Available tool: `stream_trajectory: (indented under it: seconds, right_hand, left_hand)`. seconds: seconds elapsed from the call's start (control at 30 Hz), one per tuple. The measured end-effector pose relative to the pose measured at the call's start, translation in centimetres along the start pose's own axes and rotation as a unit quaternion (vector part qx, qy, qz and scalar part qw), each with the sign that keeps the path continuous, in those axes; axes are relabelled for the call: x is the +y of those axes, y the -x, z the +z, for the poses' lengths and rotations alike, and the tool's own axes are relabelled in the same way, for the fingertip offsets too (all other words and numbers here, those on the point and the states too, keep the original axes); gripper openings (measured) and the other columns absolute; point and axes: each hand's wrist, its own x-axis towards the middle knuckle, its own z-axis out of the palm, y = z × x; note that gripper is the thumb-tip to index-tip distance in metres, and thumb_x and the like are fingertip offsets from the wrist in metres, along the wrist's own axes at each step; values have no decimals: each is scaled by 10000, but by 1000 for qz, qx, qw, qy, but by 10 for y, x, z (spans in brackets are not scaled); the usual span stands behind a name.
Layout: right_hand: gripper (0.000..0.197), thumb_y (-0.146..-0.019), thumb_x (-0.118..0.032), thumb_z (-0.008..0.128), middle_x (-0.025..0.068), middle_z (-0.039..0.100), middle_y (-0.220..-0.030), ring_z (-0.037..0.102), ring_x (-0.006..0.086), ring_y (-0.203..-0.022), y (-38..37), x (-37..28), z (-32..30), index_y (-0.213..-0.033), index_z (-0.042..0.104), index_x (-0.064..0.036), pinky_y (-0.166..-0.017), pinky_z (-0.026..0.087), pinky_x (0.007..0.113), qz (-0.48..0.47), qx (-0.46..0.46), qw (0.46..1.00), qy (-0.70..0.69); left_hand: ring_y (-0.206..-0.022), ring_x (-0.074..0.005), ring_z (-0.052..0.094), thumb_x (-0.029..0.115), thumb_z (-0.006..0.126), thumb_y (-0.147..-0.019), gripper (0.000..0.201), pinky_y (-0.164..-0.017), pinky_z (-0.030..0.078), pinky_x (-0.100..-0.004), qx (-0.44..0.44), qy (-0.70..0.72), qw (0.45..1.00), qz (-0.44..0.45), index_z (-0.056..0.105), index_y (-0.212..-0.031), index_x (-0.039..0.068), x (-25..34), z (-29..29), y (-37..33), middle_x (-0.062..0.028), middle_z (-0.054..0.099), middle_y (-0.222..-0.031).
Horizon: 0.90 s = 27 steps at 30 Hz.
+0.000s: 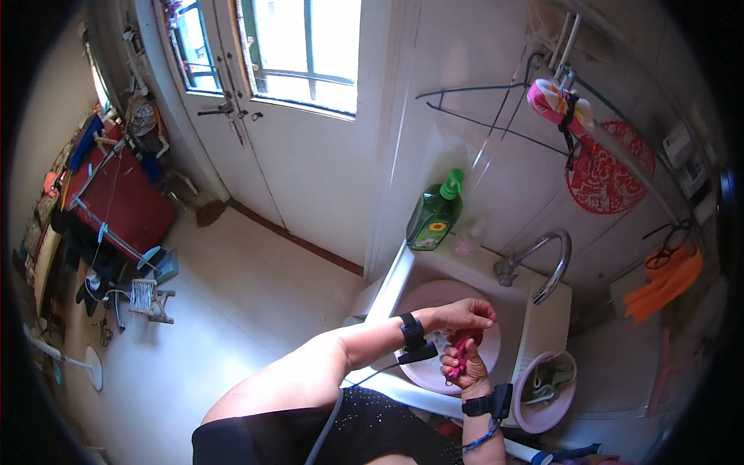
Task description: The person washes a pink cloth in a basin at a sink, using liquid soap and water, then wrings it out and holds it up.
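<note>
My right hand (467,367) is closed round a bunched, wet-looking pinkish-red cloth (459,361), with its thumb up. Just above it, my left hand (468,314) has its fingers drawn together at the cloth's upper, darker red end. What kind of cloth it is cannot be made out. Both hands are over a pale pink basin (422,296) standing in a white sink (508,322). Some whitish suds or water show in the basin beside the cloth, partly hidden by my left forearm.
A curved chrome faucet (554,267) rises behind the basin. The green pump bottle (435,217) stands on the sink's back left corner. At right is a small pink bucket (570,395) with greenish cloth inside. An orange cloth (665,283) and wire hanger (480,87) hang nearby.
</note>
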Motion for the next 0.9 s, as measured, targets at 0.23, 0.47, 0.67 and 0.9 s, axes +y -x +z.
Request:
stream_trajectory:
  seconds: [0.23,0.47,0.67,0.9]
  right_hand:
    - [211,-786,-224,586,162,595,-736,574,330,-672,-47,-20,-31,-895,585,-44,-594,475,400,-200,260,557,763]
    - [428,-790,-345,574,185,634,-802,603,391,-772,-35,19,-9,-1048,479,-17,-672,484,464,-146,375,348,847]
    - [426,-821,-376,562,175,629,-782,606,348,-704,-26,19,-34,-1092,455,-65,-615,475,454,-320,329,404,791]
    - [345,-867,-456,465,-38,473,-582,379,63,-384,28,-27,13,-789,535,-127,-348,284,202,-75,108,991,-22]
  left_hand:
    - [-773,-228,579,150,551,-853,168,-706,465,-335,209,-382,894,101,548,-944,9,-31,-9,-9,-113,613,-835]
    - [-833,-365,600,200,552,-798,258,-689,472,-412,367,-433,820,-78,560,-939,-17,-83,-33,-7,-239,606,-912]
    - [-951,-390,565,345,573,-821,510,-808,465,-399,405,-362,834,-90,490,-1072,-92,-86,-28,-15,-284,571,-1013]
    - [-1148,-393,429,4,548,-725,503,-929,400,-433,103,-636,709,286,452,-1213,83,-7,37,46,-229,356,-1313]
